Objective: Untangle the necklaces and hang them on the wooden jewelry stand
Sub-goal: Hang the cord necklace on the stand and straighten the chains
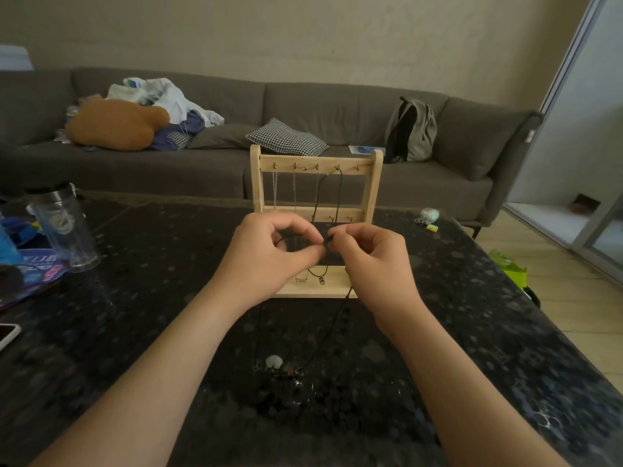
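The wooden jewelry stand (316, 163) stands upright on the dark table, just behind my hands. Thin silver chains (275, 187) and a black cord necklace (341, 193) hang from its top hooks. My left hand (269, 251) and my right hand (374, 261) are raised in front of the stand, fingertips pinched together on the ends of another black cord necklace (332, 328). Its two strands drop down to the table, where a pale pendant (273, 361) and small beads lie. The clasp between my fingers is mostly hidden.
A clear drinking bottle (62, 227) stands at the left beside colourful printed items. A phone (6, 333) lies at the left edge. Small trinkets (427, 217) sit at the table's far right corner. A grey sofa (303, 106) with clothes, cushion and backpack runs behind.
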The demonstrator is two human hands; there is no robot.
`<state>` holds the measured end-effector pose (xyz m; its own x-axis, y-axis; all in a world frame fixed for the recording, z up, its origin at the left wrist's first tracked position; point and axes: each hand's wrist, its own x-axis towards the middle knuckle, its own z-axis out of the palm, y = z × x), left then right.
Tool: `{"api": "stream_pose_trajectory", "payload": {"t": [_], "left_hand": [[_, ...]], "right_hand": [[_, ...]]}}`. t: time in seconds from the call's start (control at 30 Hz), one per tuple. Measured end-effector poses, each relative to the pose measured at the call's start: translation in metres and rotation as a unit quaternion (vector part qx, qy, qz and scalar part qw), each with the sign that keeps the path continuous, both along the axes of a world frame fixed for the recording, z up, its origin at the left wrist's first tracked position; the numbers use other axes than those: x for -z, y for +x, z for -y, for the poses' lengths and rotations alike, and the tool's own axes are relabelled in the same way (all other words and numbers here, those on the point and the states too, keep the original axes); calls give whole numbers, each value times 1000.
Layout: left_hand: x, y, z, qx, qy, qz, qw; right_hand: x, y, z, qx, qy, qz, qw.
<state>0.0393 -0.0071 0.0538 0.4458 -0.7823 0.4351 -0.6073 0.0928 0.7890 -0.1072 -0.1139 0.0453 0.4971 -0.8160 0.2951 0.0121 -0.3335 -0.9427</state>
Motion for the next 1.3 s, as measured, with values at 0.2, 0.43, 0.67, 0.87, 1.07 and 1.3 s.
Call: {"api": "stream_pose_trajectory", "payload": {"t": [0.2, 0.43, 0.67, 0.87, 1.07, 1.3], "left_hand": [[3, 5, 4, -15, 8, 15, 1000], [4, 6, 6, -28, 21, 5, 999], [4, 5, 6, -30, 31, -12, 999], [5, 5, 8, -38, 4, -32, 999], [1, 1, 6, 0, 5, -62, 998], [2, 0, 6, 1, 36, -72, 997]], "right_hand": [[2, 2, 1, -1, -5, -7, 1000], [4, 4, 2, -16, -30, -24, 999], [3, 3, -1, -11, -100, -31, 994], [3, -1, -4, -6, -109, -37, 993], [4, 0, -4, 7, -145, -45, 988], [4, 0, -4, 10, -168, -57, 984]]}}
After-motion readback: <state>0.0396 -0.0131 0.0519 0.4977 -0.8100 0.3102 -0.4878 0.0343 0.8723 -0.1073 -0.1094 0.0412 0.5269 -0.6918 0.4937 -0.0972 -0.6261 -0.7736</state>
